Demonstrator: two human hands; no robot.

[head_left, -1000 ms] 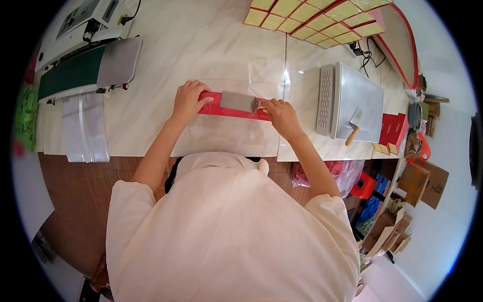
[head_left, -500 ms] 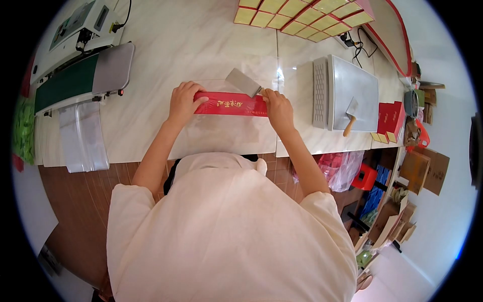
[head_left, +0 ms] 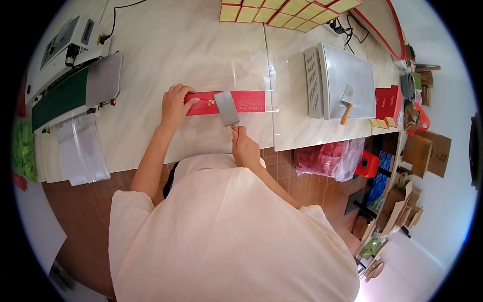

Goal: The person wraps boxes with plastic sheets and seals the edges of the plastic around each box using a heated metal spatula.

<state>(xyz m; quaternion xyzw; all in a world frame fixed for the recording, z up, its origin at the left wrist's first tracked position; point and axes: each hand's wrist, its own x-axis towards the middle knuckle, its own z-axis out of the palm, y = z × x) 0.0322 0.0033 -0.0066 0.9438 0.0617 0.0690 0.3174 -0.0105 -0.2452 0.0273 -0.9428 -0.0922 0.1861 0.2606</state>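
A long red box (head_left: 251, 101) with gold print lies crosswise on the pale marbled table (head_left: 176, 55), with clear plastic film (head_left: 246, 75) around it. My left hand (head_left: 176, 105) grips the box's left end, thumb on its top. My right hand (head_left: 245, 147) is closed around the handle of a scraper (head_left: 227, 107), near the table's front edge. The scraper's wide grey metal blade points away from me and overlaps the middle of the box, hiding part of the print. Whether the blade touches the box I cannot tell.
Right of the box stands a grey metal plate device (head_left: 347, 80) with a second scraper (head_left: 347, 103) on it, beside small red boxes (head_left: 387, 103). At the left are a machine with a green belt (head_left: 60, 103) and plastic bags (head_left: 83, 148). Yellow-and-red boxes (head_left: 271, 11) are stacked behind.
My right hand has left the box's right end and moved toward me and left, turning the scraper so its blade points away. My left hand stays on the box. The view has shifted.
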